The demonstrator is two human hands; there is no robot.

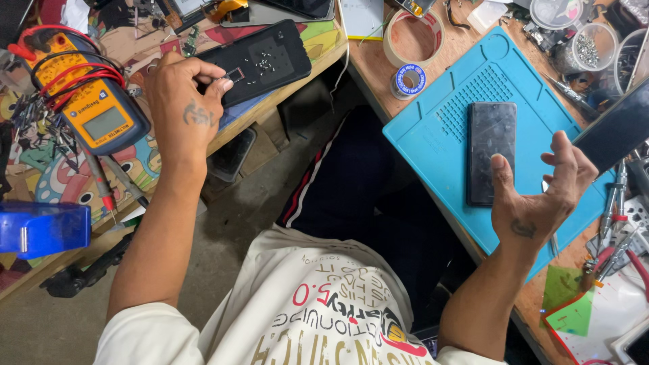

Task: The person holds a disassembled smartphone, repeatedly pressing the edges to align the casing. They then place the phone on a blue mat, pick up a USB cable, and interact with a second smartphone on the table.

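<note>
L hand (186,101) pinching at black tray (260,61), R hand (537,192) open beside phone (491,152)

My two hands — left (186,101), right (541,192) — two dark phones (260,62) (491,152), one blue mat (473,88), one yellow multimeter (91,101), two tape rolls (412,34) (410,81).

Open gap between the two benches, free passage down the middle. Blue mat (433,145) bare along its near-left edge, black phone (491,152) mid-mat. Left bench edge crowded: multimeter (94,108) with red leads, dark phone panel (260,61) (small screws on it). Tape roll (412,34) blocks mat's far-left corner.
</note>
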